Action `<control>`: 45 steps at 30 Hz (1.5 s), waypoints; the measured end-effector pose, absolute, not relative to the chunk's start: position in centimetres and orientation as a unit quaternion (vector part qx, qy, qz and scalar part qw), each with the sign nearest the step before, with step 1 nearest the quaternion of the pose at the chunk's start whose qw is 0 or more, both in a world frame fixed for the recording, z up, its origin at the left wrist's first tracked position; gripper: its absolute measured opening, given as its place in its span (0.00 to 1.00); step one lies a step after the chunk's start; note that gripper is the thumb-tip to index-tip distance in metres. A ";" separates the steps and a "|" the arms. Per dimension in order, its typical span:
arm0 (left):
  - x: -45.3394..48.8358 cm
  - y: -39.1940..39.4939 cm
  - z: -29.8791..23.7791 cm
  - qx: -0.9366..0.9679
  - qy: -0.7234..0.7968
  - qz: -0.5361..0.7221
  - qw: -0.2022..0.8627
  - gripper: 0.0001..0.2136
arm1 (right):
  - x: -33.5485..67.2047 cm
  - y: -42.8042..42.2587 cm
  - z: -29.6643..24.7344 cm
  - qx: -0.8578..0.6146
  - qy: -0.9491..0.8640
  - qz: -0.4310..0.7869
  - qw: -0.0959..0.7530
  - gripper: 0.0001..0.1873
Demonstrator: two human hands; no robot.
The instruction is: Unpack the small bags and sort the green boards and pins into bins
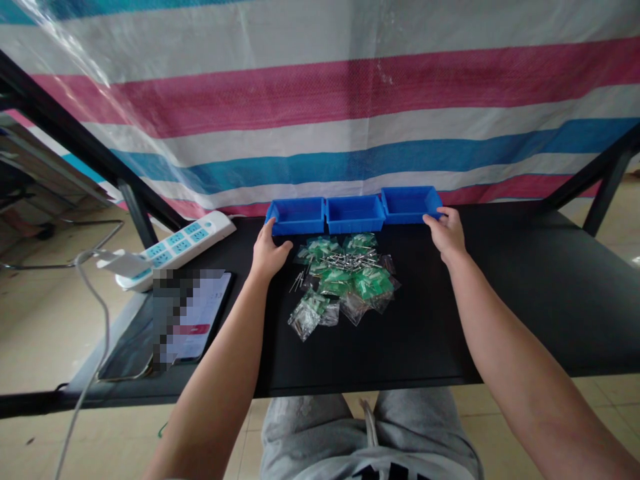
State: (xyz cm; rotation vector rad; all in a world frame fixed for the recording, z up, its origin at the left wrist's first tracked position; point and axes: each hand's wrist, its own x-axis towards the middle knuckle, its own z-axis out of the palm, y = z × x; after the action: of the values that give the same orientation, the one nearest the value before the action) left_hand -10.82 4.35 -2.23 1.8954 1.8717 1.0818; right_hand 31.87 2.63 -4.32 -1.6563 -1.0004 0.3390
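Three blue plastic bins stand in a row at the back of the black table: a left bin (299,227), a middle bin (355,224) and a right bin (413,215), which sits slightly farther back. My left hand (269,255) touches the left bin's outer side with its fingers, thumb spread apart in front. At the other end, my right hand (447,235) grips the right bin's front outer corner between thumb and fingers. Between my arms lies a pile of small clear bags with green contents (336,283). Loose thin metal pins (350,261) lie on top, and a few (297,281) beside it.
A white power strip (183,248) with a plugged-in charger (131,264) lies at the left, its cable hanging over the edge. Nearer me are a phone (200,320), partly blurred, and a dark flat item (127,347). Striped sheeting (320,107) hangs behind the table; black frame bars (137,213) flank it.
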 end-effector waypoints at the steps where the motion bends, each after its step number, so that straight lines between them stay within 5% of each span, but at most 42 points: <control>1: -10.7 4.3 -2.0 0.651 0.650 0.366 0.139 0.36 | 31.9 2.5 -4.3 -0.722 -0.402 0.115 0.552 0.26; 10: -10.4 4.0 -1.5 0.652 0.660 0.346 0.141 0.37 | 32.0 2.4 -4.0 -0.734 -0.384 0.022 0.560 0.24; 37: -10.8 4.4 -2.1 0.649 0.653 0.364 0.141 0.33 | 30.8 1.6 -3.0 -0.745 -0.426 0.050 0.511 0.30; 42: -10.4 3.9 -1.5 0.616 0.646 0.445 0.074 0.32 | 30.9 1.0 -2.5 -0.725 -0.438 0.027 0.531 0.36; 45: -9.9 2.8 -0.4 0.592 0.607 0.530 0.006 0.22 | 29.2 -0.3 -1.3 -0.690 -0.462 -0.061 0.553 0.37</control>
State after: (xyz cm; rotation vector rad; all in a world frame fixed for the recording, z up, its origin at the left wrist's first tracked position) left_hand -9.90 2.82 -0.40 1.8524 1.9011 1.6582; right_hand 29.17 -0.35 -1.30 -1.6316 -1.0926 -0.1449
